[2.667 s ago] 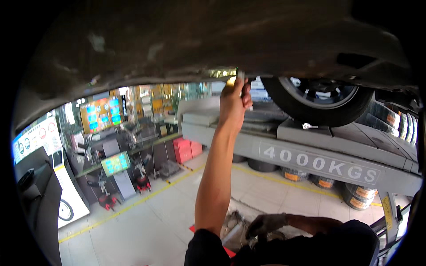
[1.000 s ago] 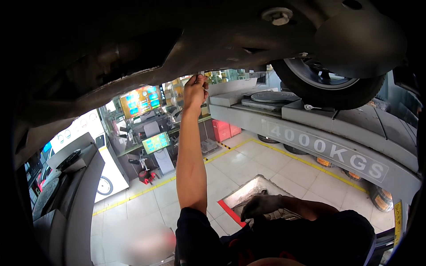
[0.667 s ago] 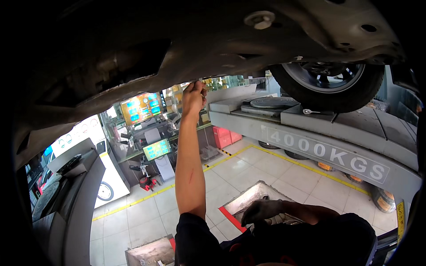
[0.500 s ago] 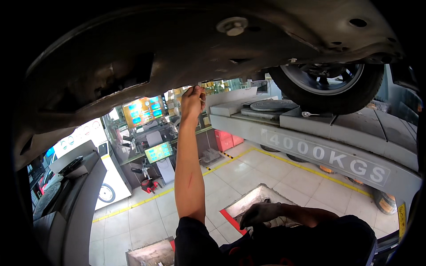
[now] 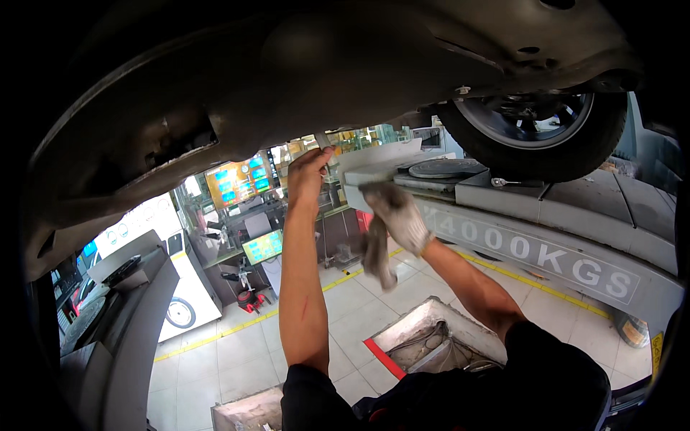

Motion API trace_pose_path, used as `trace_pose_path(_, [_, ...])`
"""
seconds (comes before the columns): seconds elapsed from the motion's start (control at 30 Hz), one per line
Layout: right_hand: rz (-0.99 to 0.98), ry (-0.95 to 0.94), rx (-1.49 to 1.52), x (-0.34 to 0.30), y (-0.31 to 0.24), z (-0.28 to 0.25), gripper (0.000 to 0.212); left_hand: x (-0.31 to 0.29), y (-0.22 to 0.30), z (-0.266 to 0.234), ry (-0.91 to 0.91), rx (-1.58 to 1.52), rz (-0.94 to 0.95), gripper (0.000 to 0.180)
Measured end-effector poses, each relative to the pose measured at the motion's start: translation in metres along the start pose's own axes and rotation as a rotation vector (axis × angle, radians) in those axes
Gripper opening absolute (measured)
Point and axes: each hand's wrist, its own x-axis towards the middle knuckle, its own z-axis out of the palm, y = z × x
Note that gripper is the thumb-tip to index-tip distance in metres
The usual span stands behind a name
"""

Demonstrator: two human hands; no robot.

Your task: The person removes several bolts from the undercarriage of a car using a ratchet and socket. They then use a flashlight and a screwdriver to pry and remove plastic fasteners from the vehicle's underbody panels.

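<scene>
Overhead is the dark underbody (image 5: 287,93) of a raised car. My bare left hand (image 5: 309,172) reaches up to its lower edge, fingers closed together; what they hold, if anything, is too small to make out. To the right and a little lower, my right hand (image 5: 397,215) wears a dirty white work glove and is blurred by motion. From it hangs a limp, greyish work glove (image 5: 377,258), apart from the car.
On the right, a grey lift platform (image 5: 525,230) runs below the car's wheel (image 5: 528,136), with a small metal tool (image 5: 503,182) on top. A second platform (image 5: 136,309) stands left. A red-edged floor pit (image 5: 438,337) lies below. Screens (image 5: 241,179) stand beyond.
My right hand has risen from low over the floor pit to near my left hand, bringing the limp glove into view. My left hand stays at the underbody edge.
</scene>
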Motion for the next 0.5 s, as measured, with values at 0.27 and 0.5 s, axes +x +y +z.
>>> trace_pose_path(0.27, [-0.010, -0.002, 0.058, 0.074, -0.027, 0.008, 0.041, 0.010, -0.007, 0.015, -0.110, -0.053, 0.030, 0.026])
trace_pose_path(0.5, [-0.083, 0.164, -0.177, 0.089, -0.012, -0.029, 0.037, 0.011, -0.026, 0.005, 0.330, 0.509, 0.814, 0.022])
